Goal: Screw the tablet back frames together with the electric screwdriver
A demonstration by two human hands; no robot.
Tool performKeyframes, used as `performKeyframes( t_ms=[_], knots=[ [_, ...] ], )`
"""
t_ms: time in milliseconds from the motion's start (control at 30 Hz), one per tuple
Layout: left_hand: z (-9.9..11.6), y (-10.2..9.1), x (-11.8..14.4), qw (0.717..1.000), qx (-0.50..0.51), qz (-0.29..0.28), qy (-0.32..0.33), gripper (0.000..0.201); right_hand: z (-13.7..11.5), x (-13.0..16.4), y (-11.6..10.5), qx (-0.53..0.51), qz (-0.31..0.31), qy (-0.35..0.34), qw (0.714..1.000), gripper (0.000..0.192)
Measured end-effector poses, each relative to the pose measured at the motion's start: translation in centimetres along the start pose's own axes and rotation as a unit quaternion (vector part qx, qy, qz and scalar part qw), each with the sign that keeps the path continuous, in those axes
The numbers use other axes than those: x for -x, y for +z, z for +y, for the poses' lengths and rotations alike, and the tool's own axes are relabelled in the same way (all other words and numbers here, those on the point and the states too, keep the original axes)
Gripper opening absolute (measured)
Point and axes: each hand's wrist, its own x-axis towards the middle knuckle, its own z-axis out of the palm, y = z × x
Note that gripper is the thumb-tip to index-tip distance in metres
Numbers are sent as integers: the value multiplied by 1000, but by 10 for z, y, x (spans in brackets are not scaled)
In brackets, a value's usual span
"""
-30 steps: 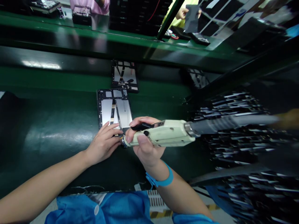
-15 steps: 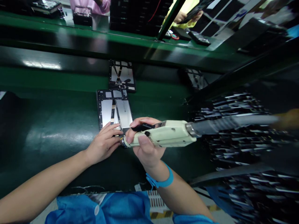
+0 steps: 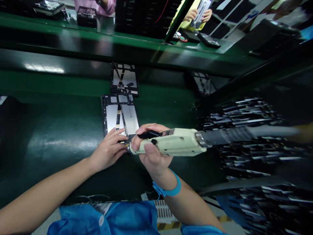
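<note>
While the left hand point(image 3: 107, 149), hold unclear, touches a rectangular panel point(image 3: 130, 118), the right hand point(image 3: 154, 159) grips a smooth-cased screwdriver point(image 3: 183, 142).

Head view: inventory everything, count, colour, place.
Front casing: 1, black/silver, centre
Rear casing: 1, black/silver, beyond front
Side casing: 1, black/silver, right rear
Power tool: 1, pale green, centre
Tool cable: 1, grey, rightward
Blurred parts: many, black/silver, right
Bench: 1, green, below casings
Far units: several, black, upper left
Co-workers' clothing: 2, pink and yellow, top
Wristband: 1, blue, right wrist
Own garment: 1, blue, bottom
Left hand: 1, bare, at front casing
Right hand: 1, bare, around tool
</note>
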Motion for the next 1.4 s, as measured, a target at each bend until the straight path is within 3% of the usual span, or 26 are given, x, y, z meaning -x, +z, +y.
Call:
performKeyframes(
  t_ms=[533,967,1400],
  knots=[
    [2,-1,-1,1000,-7,-21,-1,10,1,2,-2,2,-22,14,1000,31],
    [3,-3,-2,1000,-13,-23,2,24,-2,0,-6,42,8,27,999,29],
    [4,1,4,997,-72,-6,-3,19,4,4,-19,71,-4,20,997,28]
  ],
)
